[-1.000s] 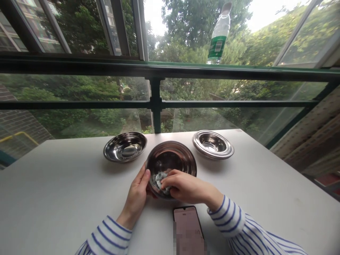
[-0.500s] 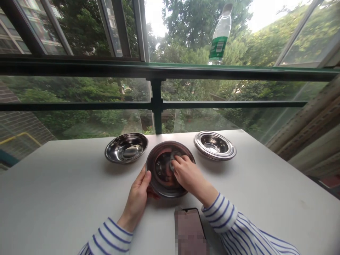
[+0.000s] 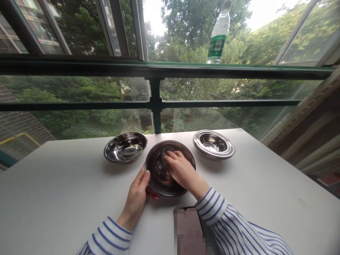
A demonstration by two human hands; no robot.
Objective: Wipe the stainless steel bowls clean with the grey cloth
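Note:
A shiny metal bowl [image 3: 172, 191] is tilted toward me above the middle of the white table. My left hand [image 3: 139, 191] grips its left rim, thumb on the near side and fingers reaching underneath. Inside the bowl, my right hand [image 3: 182, 170] has its fingers bent together around a small grey wad [image 3: 165, 156]. That wad is blurred and mostly covered by the fingers, so I cannot tell its material. The fingertips are close to the bowl's inner surface.
Another metal bowl [image 3: 126, 148] stands at the back left, and stacked metal dishes [image 3: 214, 144] at the back right. A phone [image 3: 189, 230] lies near the front edge. Beyond the table [image 3: 66, 198], a plastic bottle [image 3: 217, 42] stands on the dark railing [image 3: 106, 69].
My right hand has shifted left and slightly up inside the bowl, carrying the wad with it. My left hand still holds the rim, and the bowl has barely moved.

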